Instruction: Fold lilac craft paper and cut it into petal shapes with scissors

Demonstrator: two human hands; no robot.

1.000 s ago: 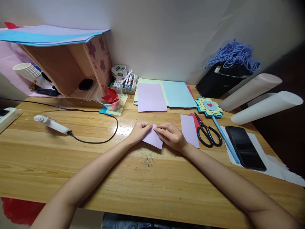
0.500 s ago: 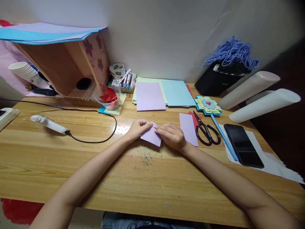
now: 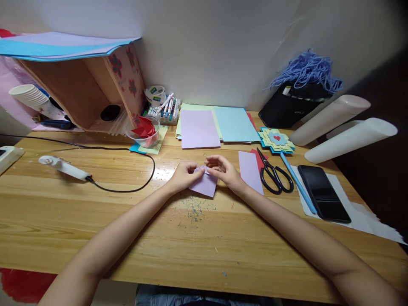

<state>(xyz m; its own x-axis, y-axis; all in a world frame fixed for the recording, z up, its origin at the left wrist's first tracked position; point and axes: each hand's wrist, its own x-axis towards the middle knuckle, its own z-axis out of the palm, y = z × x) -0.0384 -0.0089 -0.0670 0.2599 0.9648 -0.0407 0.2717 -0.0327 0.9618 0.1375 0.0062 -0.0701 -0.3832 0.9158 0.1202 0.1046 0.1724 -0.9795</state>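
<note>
A small piece of purple paper [image 3: 205, 186] is held between my two hands just above the middle of the table. My left hand [image 3: 185, 175] pinches its upper left edge, the thumb lying on top. At the upper right edge, my right hand [image 3: 225, 172] has its thumb on the paper and its fingers curved behind. The paper's far edge is partly hidden by the fingers. To the right lie a purple paper strip [image 3: 250, 172], a piece of red paper [image 3: 260, 160] and black-handled scissors [image 3: 274, 174].
Purple [image 3: 200, 129] and light blue sheets [image 3: 236, 124] lie at the back. A paper flower [image 3: 276, 139] on a blue stick, a phone [image 3: 325, 193] and white rolls [image 3: 350, 140] are right. Left are a glue gun [image 3: 63, 168], its cord and a plastic bowl [image 3: 145, 138] of red paper.
My right hand's fingers have lifted and opened out behind the paper's far edge, its thumb staying on the paper. My left hand keeps its pinch. The view has shifted slightly.
</note>
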